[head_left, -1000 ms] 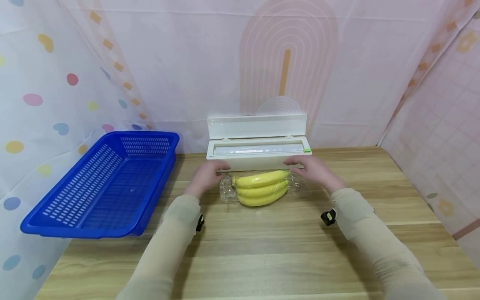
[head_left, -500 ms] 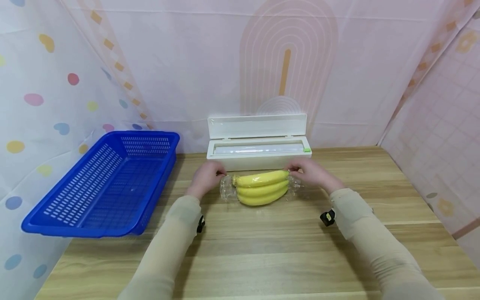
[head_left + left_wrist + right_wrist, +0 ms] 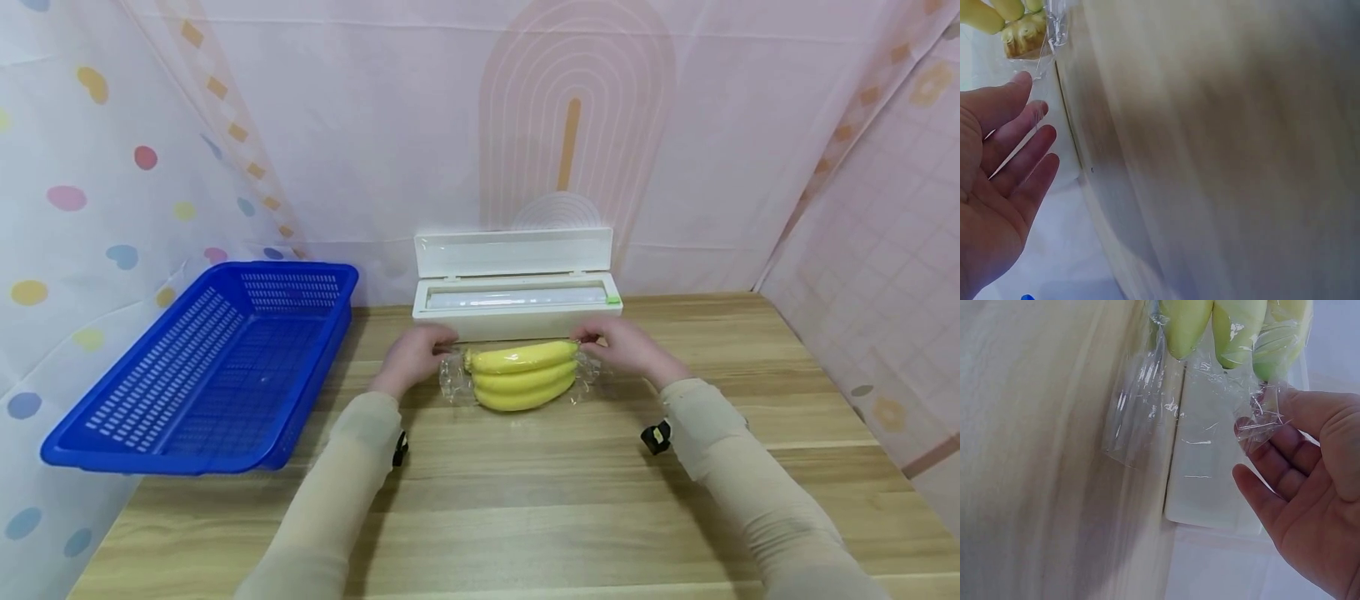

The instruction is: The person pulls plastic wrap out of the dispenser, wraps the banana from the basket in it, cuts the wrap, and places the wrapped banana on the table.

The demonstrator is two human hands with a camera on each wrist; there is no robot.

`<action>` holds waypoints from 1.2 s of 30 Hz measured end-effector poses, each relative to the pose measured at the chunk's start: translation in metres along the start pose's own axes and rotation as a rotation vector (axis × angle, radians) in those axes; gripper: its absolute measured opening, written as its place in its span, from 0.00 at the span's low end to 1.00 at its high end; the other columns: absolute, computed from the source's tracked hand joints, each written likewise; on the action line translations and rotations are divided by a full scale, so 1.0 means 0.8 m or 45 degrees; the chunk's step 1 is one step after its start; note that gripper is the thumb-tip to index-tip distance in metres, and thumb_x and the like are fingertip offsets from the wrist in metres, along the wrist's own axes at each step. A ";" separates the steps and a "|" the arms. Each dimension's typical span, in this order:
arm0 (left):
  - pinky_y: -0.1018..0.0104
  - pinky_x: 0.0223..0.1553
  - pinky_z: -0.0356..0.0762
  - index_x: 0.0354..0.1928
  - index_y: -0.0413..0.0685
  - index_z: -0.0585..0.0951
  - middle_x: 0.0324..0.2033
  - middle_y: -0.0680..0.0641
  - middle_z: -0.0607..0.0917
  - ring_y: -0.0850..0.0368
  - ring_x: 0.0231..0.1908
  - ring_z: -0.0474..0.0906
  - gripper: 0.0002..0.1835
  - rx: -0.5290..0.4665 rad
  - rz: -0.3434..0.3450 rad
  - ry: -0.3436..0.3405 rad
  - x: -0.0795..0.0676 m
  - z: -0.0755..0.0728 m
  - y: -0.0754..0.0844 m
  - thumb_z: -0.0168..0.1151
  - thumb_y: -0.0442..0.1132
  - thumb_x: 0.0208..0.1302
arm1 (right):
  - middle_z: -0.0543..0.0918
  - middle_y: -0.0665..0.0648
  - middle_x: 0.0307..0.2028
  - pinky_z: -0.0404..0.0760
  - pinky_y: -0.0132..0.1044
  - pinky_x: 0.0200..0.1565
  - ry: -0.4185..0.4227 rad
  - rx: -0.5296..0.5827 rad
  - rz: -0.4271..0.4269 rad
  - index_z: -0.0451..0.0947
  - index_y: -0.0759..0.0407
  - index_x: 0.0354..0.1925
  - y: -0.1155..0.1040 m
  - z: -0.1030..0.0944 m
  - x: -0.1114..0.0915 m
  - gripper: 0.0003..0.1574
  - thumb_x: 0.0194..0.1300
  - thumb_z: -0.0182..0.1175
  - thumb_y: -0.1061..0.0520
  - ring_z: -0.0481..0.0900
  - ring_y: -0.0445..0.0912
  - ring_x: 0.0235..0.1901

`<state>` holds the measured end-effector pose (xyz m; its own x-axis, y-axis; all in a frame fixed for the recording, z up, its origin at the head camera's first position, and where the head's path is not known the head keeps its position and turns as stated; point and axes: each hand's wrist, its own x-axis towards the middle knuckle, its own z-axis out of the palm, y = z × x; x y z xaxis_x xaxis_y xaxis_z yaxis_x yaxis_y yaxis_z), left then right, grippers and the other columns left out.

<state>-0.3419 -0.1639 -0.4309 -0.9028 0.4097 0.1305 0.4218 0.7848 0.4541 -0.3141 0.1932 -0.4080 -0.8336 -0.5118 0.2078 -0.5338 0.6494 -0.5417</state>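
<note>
A bunch of yellow bananas [image 3: 522, 377] lies in clear plastic wrap on the table, the loose film bunched at both ends. At the stem end, my left hand [image 3: 414, 358] has its thumb and fingers spread apart; in the left wrist view the left hand [image 3: 1004, 150] is beside the film's edge, with a gap between thumb and forefinger. At the tip end, my right hand [image 3: 618, 346] pinches the plastic wrap [image 3: 1260, 422] between thumb and forefinger. The other fingers of the right hand [image 3: 1310, 469] are loosely bent.
Right behind the bananas stands a white cling film box [image 3: 517, 325], lid raised, with a roll inside and a green slider at its right end. A blue plastic basket [image 3: 307, 408] sits at the left on the wooden table [image 3: 525, 517]. Patterned curtains enclose the back and sides.
Both hands closed in on the film's ends from a spread pose. Since then the left thumb and fingers have parted again, while the right hand keeps its pinch. The bananas have barely moved.
</note>
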 end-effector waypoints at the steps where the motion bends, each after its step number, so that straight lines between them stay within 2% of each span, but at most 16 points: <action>1: 0.49 0.56 0.75 0.51 0.42 0.84 0.47 0.42 0.86 0.46 0.49 0.81 0.15 0.006 -0.003 -0.002 0.000 0.001 -0.001 0.69 0.37 0.62 | 0.85 0.60 0.40 0.80 0.51 0.51 0.003 -0.003 -0.004 0.82 0.67 0.44 0.001 0.001 0.000 0.09 0.65 0.62 0.67 0.81 0.54 0.43; 7: 0.52 0.46 0.78 0.36 0.43 0.85 0.35 0.47 0.86 0.49 0.38 0.80 0.04 0.006 0.006 0.058 0.000 0.004 -0.003 0.67 0.37 0.64 | 0.85 0.59 0.38 0.81 0.49 0.48 0.020 -0.015 -0.005 0.82 0.67 0.43 0.002 0.003 0.001 0.08 0.65 0.62 0.68 0.81 0.52 0.40; 12: 0.52 0.45 0.78 0.33 0.43 0.83 0.33 0.47 0.84 0.49 0.37 0.79 0.02 -0.037 0.015 0.105 -0.002 0.004 -0.011 0.65 0.33 0.64 | 0.84 0.56 0.35 0.81 0.47 0.46 0.019 -0.024 0.005 0.82 0.66 0.39 -0.001 0.002 0.001 0.05 0.65 0.62 0.67 0.80 0.50 0.38; 18: 0.51 0.43 0.78 0.32 0.45 0.82 0.31 0.48 0.83 0.50 0.35 0.79 0.03 -0.032 0.024 0.100 -0.005 -0.001 -0.012 0.66 0.33 0.63 | 0.83 0.53 0.31 0.81 0.47 0.43 0.046 -0.063 -0.025 0.81 0.62 0.33 -0.002 0.002 -0.001 0.03 0.64 0.63 0.67 0.80 0.48 0.35; 26: 0.51 0.47 0.79 0.32 0.45 0.82 0.34 0.48 0.85 0.49 0.39 0.80 0.02 -0.025 0.020 0.021 -0.010 -0.010 -0.010 0.65 0.34 0.64 | 0.83 0.53 0.32 0.81 0.47 0.45 0.045 -0.095 -0.007 0.81 0.61 0.33 -0.002 0.003 -0.002 0.03 0.65 0.63 0.66 0.80 0.49 0.36; 33: 0.52 0.49 0.79 0.34 0.42 0.85 0.34 0.48 0.86 0.49 0.40 0.82 0.02 0.028 0.133 -0.135 -0.011 -0.021 -0.009 0.65 0.32 0.63 | 0.83 0.55 0.34 0.81 0.48 0.47 0.028 -0.070 0.021 0.82 0.62 0.37 -0.005 0.000 -0.004 0.03 0.66 0.61 0.66 0.81 0.50 0.38; 36: 0.51 0.51 0.79 0.38 0.41 0.86 0.36 0.47 0.87 0.48 0.42 0.82 0.04 0.028 0.126 -0.190 -0.012 -0.029 -0.005 0.63 0.31 0.65 | 0.83 0.54 0.35 0.81 0.49 0.47 0.021 -0.074 0.034 0.82 0.62 0.38 -0.005 -0.001 -0.005 0.03 0.67 0.61 0.64 0.81 0.50 0.38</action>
<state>-0.3371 -0.1815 -0.4136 -0.8350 0.5488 0.0403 0.5112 0.7466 0.4257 -0.3092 0.1934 -0.4060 -0.8497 -0.4847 0.2074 -0.5181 0.6947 -0.4990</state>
